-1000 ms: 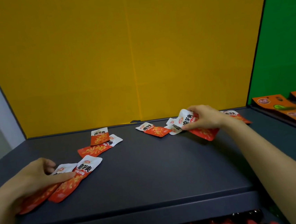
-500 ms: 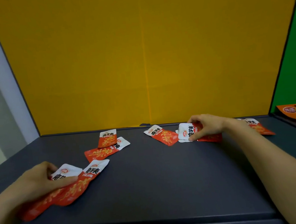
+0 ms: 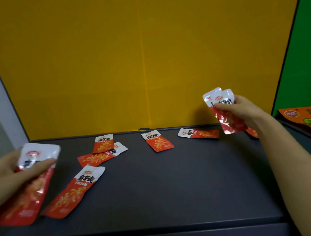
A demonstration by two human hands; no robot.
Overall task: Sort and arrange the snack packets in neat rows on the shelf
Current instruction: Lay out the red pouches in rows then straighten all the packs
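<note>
Lying loose on the dark grey shelf (image 3: 158,193) were red-and-white snack packets, listed left to right.

1. The near-left packet (image 3: 76,192) lay slanted, just beside the left hand.
2. The back packet (image 3: 104,144) overlapped the top edge of the slanted packet (image 3: 97,158) under it.
3. The centre packet (image 3: 158,142) lay alone near the back.
4. The sideways packet (image 3: 198,133) lay with its white end to the left.
5. The part-hidden packet (image 3: 252,133) showed only a red corner behind the right forearm.

The left hand (image 3: 6,178) gripped the held packet (image 3: 33,179), thumb pressed across its face. Whether its lower end touched the shelf could not be told. The right hand (image 3: 245,112) was raised above the shelf, fingers curled round the fanned packets (image 3: 223,111), at least two, clear of the surface.

Behind stood a yellow back panel (image 3: 125,54). To the right were a green panel (image 3: 303,27) and orange packets (image 3: 303,120) on the neighbouring shelf.
</note>
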